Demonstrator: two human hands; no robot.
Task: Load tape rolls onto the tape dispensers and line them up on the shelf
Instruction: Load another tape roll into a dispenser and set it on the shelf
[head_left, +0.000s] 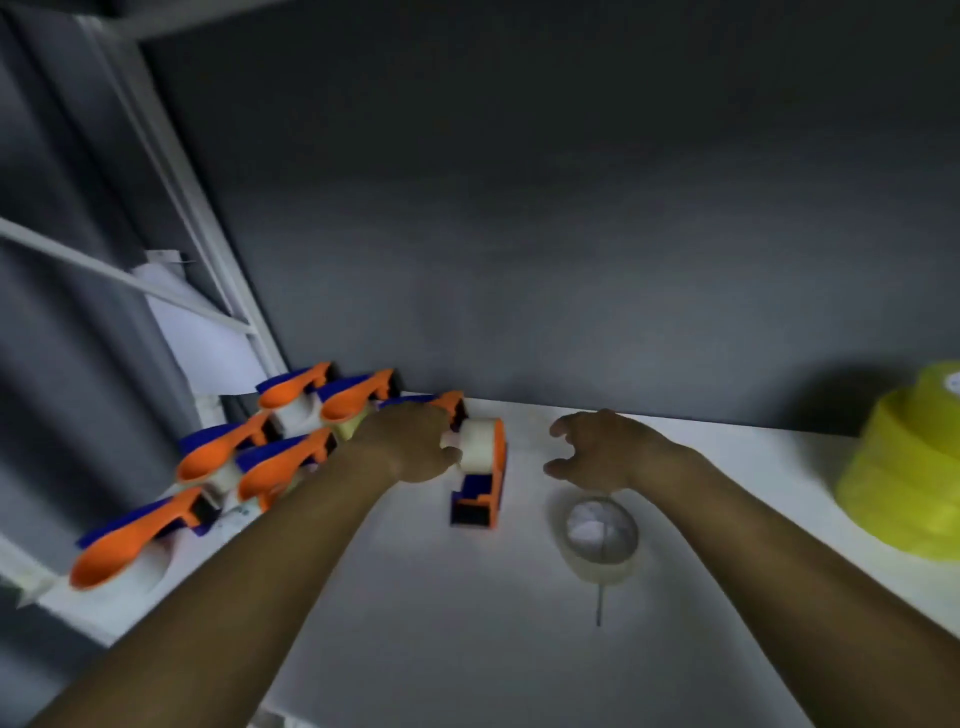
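An orange and blue tape dispenser (480, 480) with a pale tape roll on it stands on the white shelf (467, 597), near the back wall. My left hand (410, 441) grips it at the roll and handle. My right hand (602, 447) hovers just to its right, fingers curled apart and holding nothing. A loose clear tape roll (597, 538) lies flat on the shelf right below my right hand. Several loaded orange and blue dispensers (270, 462) stand in rows at the left end of the shelf.
A stack of yellow tape rolls (904, 467) stands at the shelf's right end. A dark grey wall closes the back. White metal shelf uprights (208, 234) and white paper (202, 338) are at the left, past the shelf's edge.
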